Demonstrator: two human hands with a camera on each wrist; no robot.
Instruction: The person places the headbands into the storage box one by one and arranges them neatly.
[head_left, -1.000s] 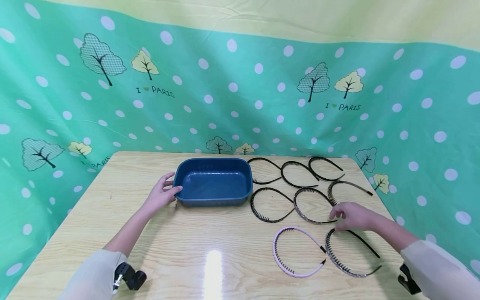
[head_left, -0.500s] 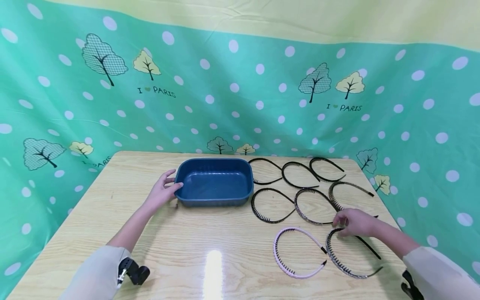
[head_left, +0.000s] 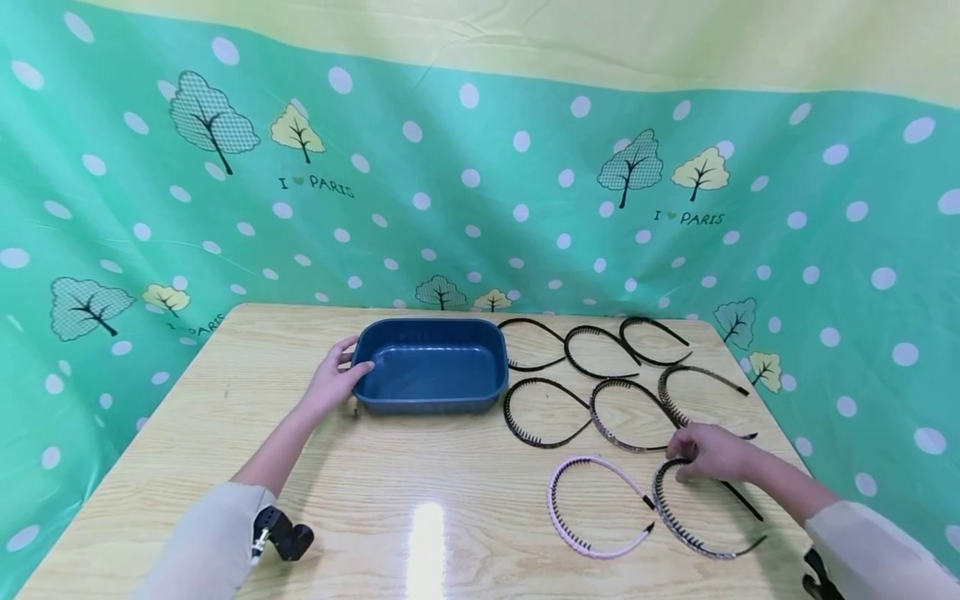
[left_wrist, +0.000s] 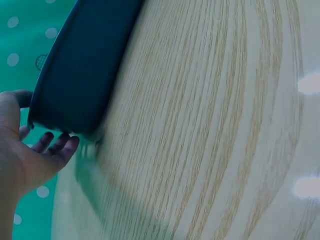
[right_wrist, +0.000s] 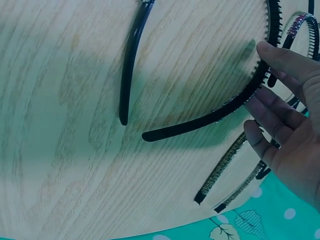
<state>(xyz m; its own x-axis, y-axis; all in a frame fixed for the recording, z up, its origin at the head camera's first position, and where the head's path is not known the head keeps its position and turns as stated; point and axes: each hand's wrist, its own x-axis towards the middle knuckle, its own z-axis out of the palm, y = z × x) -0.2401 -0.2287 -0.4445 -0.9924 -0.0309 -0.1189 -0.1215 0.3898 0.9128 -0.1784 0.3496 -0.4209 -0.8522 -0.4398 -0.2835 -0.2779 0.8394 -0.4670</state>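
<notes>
Blue basin (head_left: pixel 431 407) and toothed headband (right_wrist: pixel 231 107) were both gripped

A teal dotted cloth (head_left: pixel 480 225) filled the upper frame of the head view, above a wood-grained surface (head_left: pixel 487 475). The basin sat left of upper centre; only that view showed its interior, while the left wrist view gave its outer wall. Eight headbands lay to its right: six dark headbands (head_left: pixel 507 410) higher up, a lilac headband (head_left: pixel 552 500) lower down, and the toothed one at lower right.

The left hand (head_left: pixel 335 381) grasped the basin's left end, thumb over the rim; the left wrist view showed the other fingers outside the wall. The right hand (head_left: pixel 712 450) pinched the toothed headband. Its grip was partly hidden from the head, but the right wrist view showed the thumb against the teeth and glitter on neighbouring bands.
</notes>
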